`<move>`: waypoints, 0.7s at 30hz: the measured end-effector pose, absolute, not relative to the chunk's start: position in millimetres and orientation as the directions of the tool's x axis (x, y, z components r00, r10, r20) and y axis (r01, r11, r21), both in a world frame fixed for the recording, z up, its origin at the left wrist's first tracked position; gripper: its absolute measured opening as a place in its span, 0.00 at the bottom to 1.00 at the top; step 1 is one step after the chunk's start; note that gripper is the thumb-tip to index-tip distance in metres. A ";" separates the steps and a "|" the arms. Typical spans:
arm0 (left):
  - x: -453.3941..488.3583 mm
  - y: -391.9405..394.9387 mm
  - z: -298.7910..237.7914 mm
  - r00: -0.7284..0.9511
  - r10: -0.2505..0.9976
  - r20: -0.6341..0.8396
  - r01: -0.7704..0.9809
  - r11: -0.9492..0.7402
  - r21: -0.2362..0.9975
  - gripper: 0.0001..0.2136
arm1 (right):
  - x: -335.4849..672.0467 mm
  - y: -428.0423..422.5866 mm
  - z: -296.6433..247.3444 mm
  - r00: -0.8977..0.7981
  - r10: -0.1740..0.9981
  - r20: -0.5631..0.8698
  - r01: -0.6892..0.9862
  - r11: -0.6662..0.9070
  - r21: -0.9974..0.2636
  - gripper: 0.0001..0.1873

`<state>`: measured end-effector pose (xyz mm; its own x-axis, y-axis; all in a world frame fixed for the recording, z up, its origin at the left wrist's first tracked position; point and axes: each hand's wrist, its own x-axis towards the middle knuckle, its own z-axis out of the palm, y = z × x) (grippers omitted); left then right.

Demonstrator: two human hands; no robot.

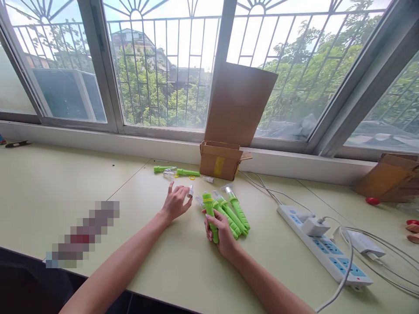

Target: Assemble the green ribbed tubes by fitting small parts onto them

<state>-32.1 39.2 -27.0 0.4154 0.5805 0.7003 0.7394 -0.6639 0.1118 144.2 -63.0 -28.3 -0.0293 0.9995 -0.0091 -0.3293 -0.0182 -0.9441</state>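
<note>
the right hand is wrapped closely round a green tube, ridged end up. at the tube's ten o'clock, the left hand, thumb and fingertip nearly together, pinches a small pale part, apart from the tube. clear-tipped green pieces lie at three o'clock, a loose green tube at eleven. the step appears to be fitting; the next move would call for aligning part and ridged end.
</note>
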 end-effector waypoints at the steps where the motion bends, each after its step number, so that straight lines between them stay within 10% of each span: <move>1: -32.3 39.0 -26.2 0.406 0.573 0.712 0.736 -0.667 0.117 0.12 | 144.3 -62.9 -28.5 -0.031 0.999 -0.010 -0.330 -0.020 -0.944 0.17; 21: -35.3 36.5 -22.7 0.339 0.460 0.821 0.706 -0.701 0.101 0.16 | 145.6 -63.8 -27.3 -0.057 0.998 -0.004 -0.323 -0.022 -0.946 0.15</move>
<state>-35.3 36.5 -22.7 0.3395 0.4599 0.8205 0.7055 -0.7014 0.1013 145.6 -63.8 -27.3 -0.0568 0.9984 -0.0038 -0.3235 -0.0220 -0.9460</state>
